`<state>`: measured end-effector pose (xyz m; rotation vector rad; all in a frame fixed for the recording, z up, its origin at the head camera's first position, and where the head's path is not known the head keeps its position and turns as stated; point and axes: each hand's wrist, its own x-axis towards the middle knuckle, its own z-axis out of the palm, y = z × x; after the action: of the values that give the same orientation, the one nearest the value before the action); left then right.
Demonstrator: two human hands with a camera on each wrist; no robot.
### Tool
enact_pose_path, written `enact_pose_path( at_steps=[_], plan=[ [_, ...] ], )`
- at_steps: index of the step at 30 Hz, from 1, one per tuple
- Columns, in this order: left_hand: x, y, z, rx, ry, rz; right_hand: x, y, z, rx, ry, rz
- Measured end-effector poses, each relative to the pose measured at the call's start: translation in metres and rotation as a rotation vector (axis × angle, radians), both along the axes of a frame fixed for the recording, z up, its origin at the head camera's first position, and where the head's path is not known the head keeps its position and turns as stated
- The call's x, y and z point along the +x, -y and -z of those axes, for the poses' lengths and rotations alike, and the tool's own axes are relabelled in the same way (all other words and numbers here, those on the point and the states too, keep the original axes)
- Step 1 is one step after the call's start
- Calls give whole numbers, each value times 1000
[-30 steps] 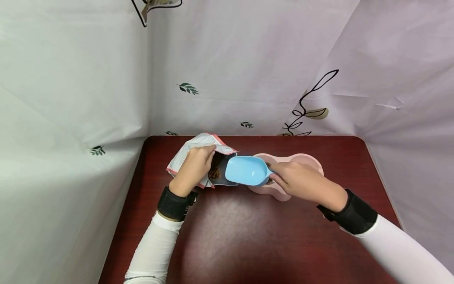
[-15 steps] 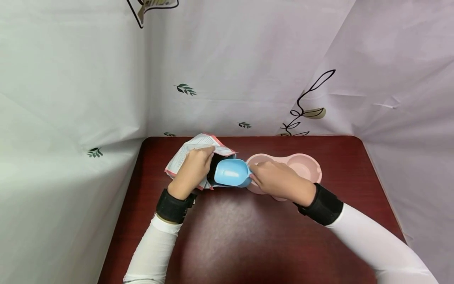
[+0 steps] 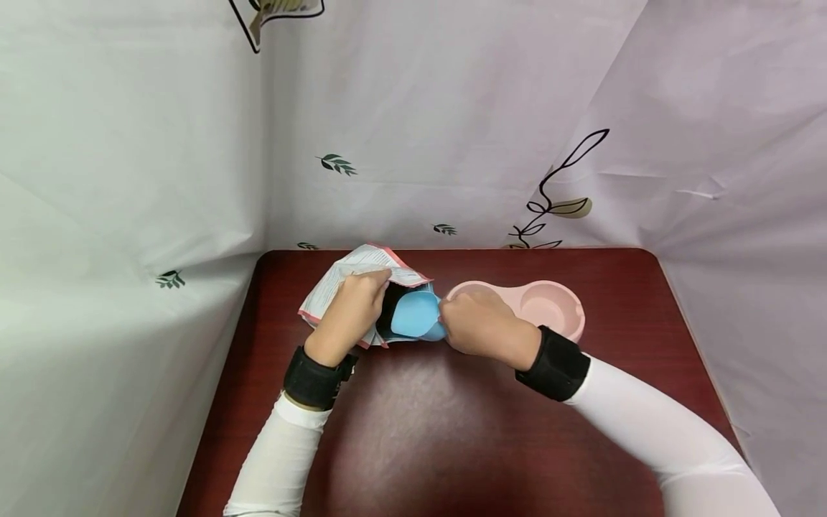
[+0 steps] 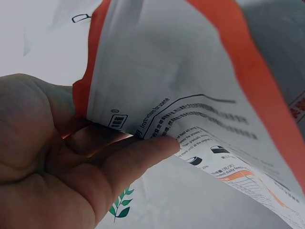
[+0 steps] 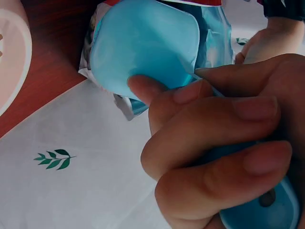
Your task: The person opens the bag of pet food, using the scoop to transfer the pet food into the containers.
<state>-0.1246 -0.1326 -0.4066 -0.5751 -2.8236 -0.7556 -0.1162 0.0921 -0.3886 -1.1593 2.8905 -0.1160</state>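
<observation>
On the left of the table, a white food bag (image 3: 368, 257) with red-orange edges lies with its mouth toward the right. My left hand (image 3: 351, 309) pinches its upper lip between thumb and fingers, lifting the opening; printed text shows on the bag (image 4: 157, 67) in the left wrist view. A light-blue scoop (image 3: 413, 314) sits in the bag's mouth. My right hand (image 3: 484, 323) grips its handle, fingers curled round it, as the right wrist view shows beside the scoop's bowl (image 5: 143, 43). The dark bag interior is partly hidden behind the scoop.
A pink double pet bowl (image 3: 573, 293) stands right of the bag, its left part mostly covered by my right hand. The dark red table (image 3: 413, 431) ends at a white patterned cloth (image 3: 413, 129) behind and at the sides.
My right hand has moved left with the scoop, from over the pink bowl's left side into the bag's mouth. My left hand has stayed at the bag's lip.
</observation>
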Motion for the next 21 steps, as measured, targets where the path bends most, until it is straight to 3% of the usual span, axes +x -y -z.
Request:
enact_pose_path(
  at_steps=[6,13,21],
  plan=[
    [1,-2,1,-6,-19,5,2,10,-6,57,4,48],
    [2,-3,2,-18,-44,30,4,24,-5,120,-52,23],
    [2,-2,2,-13,-46,33,-3,42,3,123,180,122]
  ],
)
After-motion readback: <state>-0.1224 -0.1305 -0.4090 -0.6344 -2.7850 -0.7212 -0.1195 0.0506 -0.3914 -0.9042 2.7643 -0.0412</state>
